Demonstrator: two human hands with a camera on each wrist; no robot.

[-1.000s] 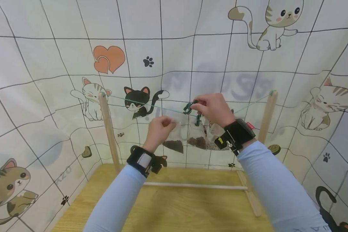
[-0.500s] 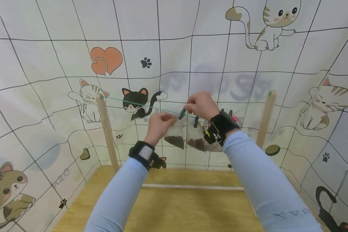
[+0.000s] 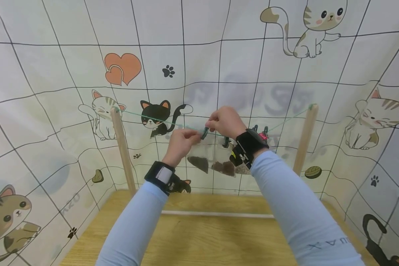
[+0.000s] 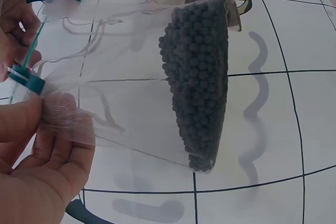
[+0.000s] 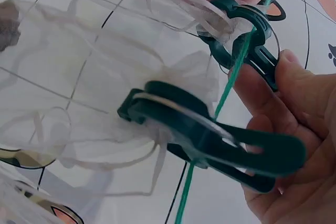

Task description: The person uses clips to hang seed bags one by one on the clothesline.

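My left hand (image 3: 180, 145) pinches the top edge of a sheer drawstring pouch (image 4: 197, 85) with dark round beads in its bottom. My right hand (image 3: 227, 121) holds a dark green clothespin (image 3: 204, 133) between thumb and fingers. In the right wrist view this clothespin (image 5: 239, 35) has its jaws around the green line (image 5: 231, 85) and on the pouch's gathered top. A second clothespin (image 5: 210, 135) fastens a neighbouring pouch to the line. That pouch (image 3: 224, 168) has brown contents. Beside it hangs another pouch (image 3: 242, 170), partly hidden by my right wrist.
The line runs between a left wooden post (image 3: 121, 147) and a right wooden post (image 3: 306, 140), sagging in the middle. More clothespins (image 3: 265, 130) sit on it at right. A white rod (image 3: 216, 214) crosses low above the wooden table (image 3: 219, 240). A cat-print sheet hangs behind.
My right hand has moved left and slightly down, bringing the clothespin onto the line and the pouch's top. My left hand has risen slightly with the pouch edge.
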